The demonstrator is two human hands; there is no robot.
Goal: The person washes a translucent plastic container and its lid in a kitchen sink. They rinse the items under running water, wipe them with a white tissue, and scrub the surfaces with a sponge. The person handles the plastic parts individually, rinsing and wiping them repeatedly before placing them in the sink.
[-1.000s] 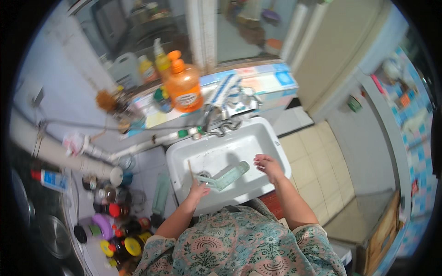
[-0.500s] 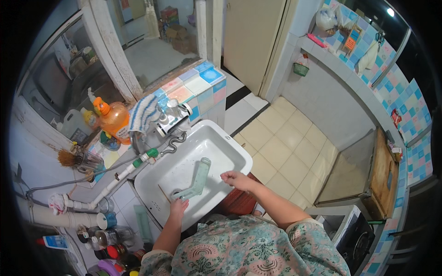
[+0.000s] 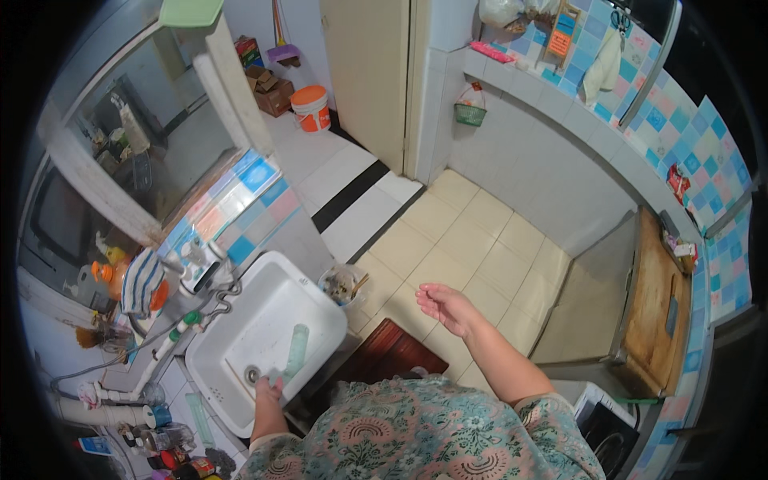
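Observation:
At the lower left, my left hand (image 3: pixel 270 390) reaches over the near wall of the white sink (image 3: pixel 324 320). Its fingers close on the near end of a pale green, see-through, bent piece (image 3: pixel 297 348), whose exact kind I cannot tell. The piece's long part slants up across the basin floor, beside the round drain (image 3: pixel 252 374). Out to the right, over the tiled floor, my right hand (image 3: pixel 450 309) is held in the air with its fingers stretched out and nothing in it.
A faucet (image 3: pixel 200 272) with a striped cloth (image 3: pixel 144 282) stands behind the sink. Bottles and jars (image 3: pixel 172 440) crowd its left side. A clear tub (image 3: pixel 342 285) and a dark red wooden stool (image 3: pixel 384 352) are to its right. Farther right stands a wood-topped cabinet (image 3: pixel 652 304).
The view has swung to the right, so the sink sits lower and farther left. My right hand has moved away from the sink and its fingers have straightened. The left stays by the green piece.

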